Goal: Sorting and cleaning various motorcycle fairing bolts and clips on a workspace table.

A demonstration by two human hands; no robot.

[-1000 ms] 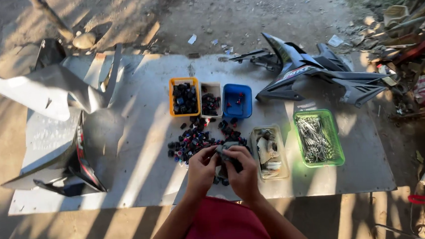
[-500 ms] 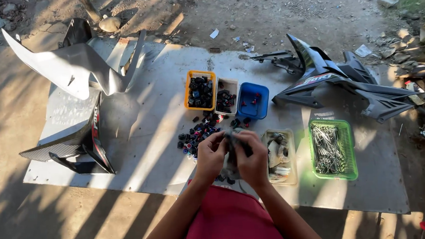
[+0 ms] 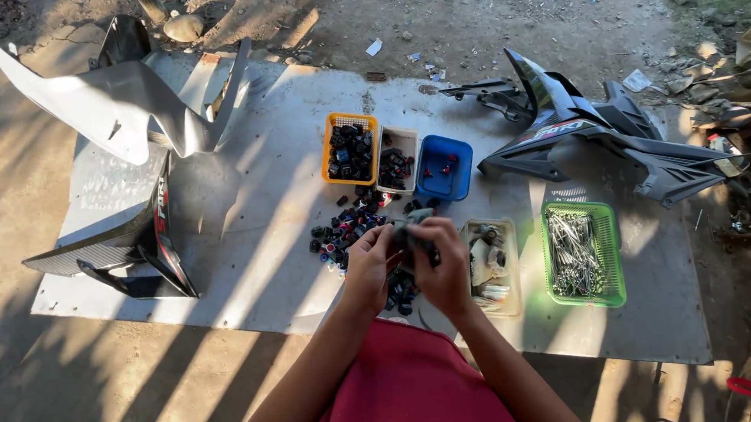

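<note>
**Both hands on one small dark part above the loose pile**

The left hand [image 3: 368,263] and the right hand [image 3: 441,263] meet over the near middle of the flat grey board [image 3: 247,245] that serves as a table; between them sits a small dark part [image 3: 413,233], held just above the loose pile of small dark pieces [image 3: 351,230]; the fingers of both hands are curled closed around it, thumbs on top, though how tight the pinch is cannot be told.

Judged from this, the step in hand is working or checking one piece from the pile; the next move calls for a steady two-handed grip and a clear path to one of the trays nearby.

Counted: five trays; one orange basket [image 3: 349,149] of dark pieces, one white tray [image 3: 397,159], one blue tray [image 3: 444,168] nearly bare, one clear tray [image 3: 492,269] of pale parts beside the right hand, one green basket [image 3: 583,254] of metal fasteners; two groups of motorcycle body panels, silver and black at left [image 3: 118,114], dark at right [image 3: 614,140].
</note>
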